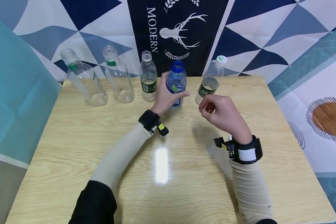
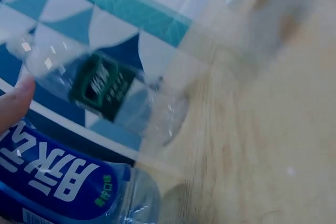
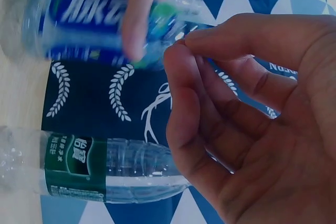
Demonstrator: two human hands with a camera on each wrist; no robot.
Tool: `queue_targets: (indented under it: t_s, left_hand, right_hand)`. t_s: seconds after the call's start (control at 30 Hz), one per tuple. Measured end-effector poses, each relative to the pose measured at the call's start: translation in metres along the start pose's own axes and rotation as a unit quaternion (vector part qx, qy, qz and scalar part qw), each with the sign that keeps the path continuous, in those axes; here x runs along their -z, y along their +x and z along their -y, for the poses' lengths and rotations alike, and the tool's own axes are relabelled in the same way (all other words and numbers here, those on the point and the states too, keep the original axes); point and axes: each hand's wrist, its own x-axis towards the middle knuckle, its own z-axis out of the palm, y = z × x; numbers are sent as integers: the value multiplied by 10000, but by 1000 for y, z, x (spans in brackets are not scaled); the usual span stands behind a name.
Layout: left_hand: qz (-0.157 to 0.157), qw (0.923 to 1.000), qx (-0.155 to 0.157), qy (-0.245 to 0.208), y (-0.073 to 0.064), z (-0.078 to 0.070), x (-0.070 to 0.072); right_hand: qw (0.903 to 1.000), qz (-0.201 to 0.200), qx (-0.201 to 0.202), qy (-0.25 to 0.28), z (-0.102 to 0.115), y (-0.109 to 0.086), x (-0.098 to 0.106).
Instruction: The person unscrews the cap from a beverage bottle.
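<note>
My left hand grips a clear bottle with a blue label and a blue neck, its thumb across the front. That bottle stands upright near the table's back edge; in the left wrist view its label fills the lower left. Off to the right, my right hand is raised over the table with its fingers curled. Thumb and forefinger tips meet, and nothing shows between them in the right wrist view. Just behind that hand stands a green-labelled water bottle with a white cap.
Left of the blue-labelled bottle stand a small uncapped green-labelled bottle and two large uncapped clear bottles, one upright and one farther left. All line the back of the wooden table, against a patterned cloth.
</note>
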Motion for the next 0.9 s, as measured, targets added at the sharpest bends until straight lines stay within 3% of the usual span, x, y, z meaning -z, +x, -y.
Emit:
queue_targets:
  t_s: [0.17,0.33,0.5,0.7,0.9]
  left_hand:
    - [-248,9995,202,54,23,10,-13]
    - [-435,9988,210,-24,32,19,-22]
    - [-482,9987,151,-20,33,22,-24]
    - [-464,9982,340,143,32,24,-25]
    - [-515,9974,253,442,23,17,-22]
  right_hand:
    - [10000,-43,-20,40,0,-1,1]
    - [10000,-31,-57,54,-3,-1,3]
    - [9999,-45,-76,68,-4,-1,4]
    - [9999,-50,-67,75,-5,-1,3]
    - [10000,-46,-76,41,-4,-1,5]
